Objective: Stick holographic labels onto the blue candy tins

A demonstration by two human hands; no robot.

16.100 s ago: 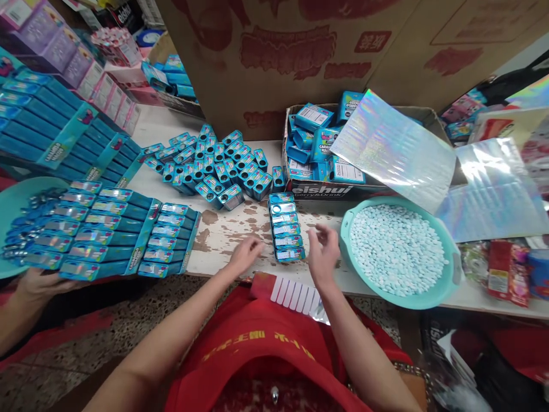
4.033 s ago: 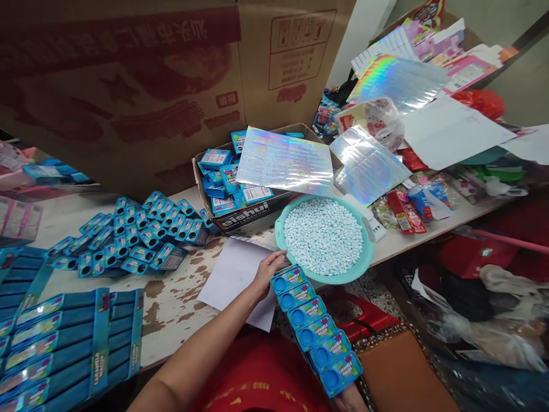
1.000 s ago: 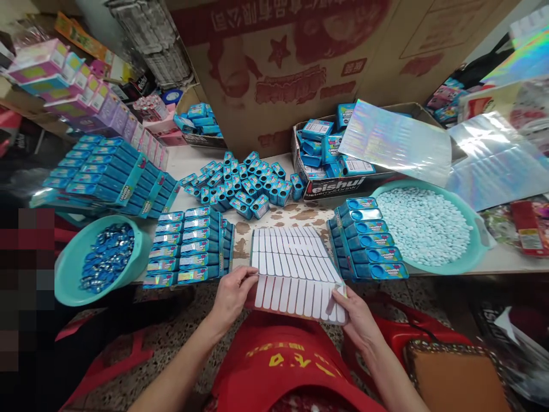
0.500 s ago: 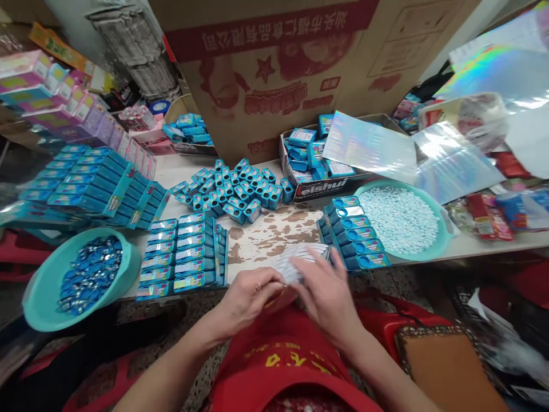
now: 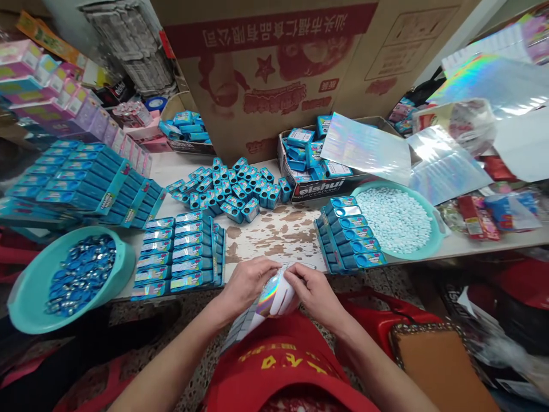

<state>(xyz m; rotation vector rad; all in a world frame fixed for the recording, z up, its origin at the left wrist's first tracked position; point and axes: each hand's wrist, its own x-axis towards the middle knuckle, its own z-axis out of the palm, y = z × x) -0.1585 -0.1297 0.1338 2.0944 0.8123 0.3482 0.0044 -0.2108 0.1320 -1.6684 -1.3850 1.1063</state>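
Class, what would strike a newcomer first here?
The large cardboard carton behind the table probably dominates. One turquoise basin of pale pellets sits at the right, another of blue-and-silver pieces at the left. Between them, the left hand and right hand hold a shiny sheet.

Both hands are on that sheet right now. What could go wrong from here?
The sheet is bent between the left hand and right hand, so it could crease or tear.

The stack of blue boxes stands at the front edge of the table, near the right hand; a sideways bump might knock it down or into the bowl of pale pellets.
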